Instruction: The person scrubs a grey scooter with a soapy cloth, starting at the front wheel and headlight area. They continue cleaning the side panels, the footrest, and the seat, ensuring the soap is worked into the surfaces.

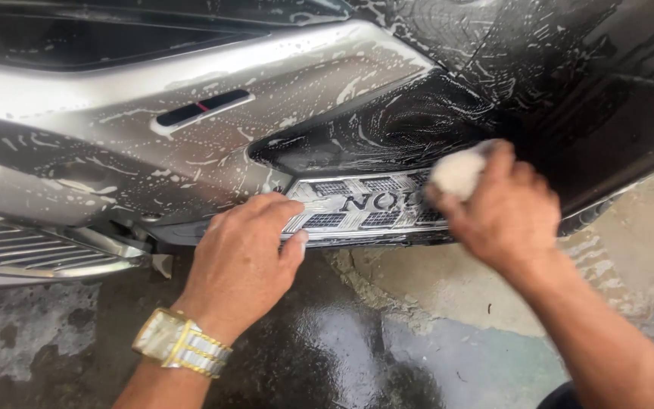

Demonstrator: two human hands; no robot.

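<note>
While the left hand (245, 254) rests with fingers spread on the lower edge of the soapy scooter panel (191, 144), the right hand (505, 212) grips a pale sponge (457, 174) against the grille trim (357, 210), which stretches sideways between both hands.

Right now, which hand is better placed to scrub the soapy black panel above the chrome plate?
The right hand: it holds the pale sponge against the soapy black panel. The left hand is bare, resting on the chrome plate lower down.
</note>
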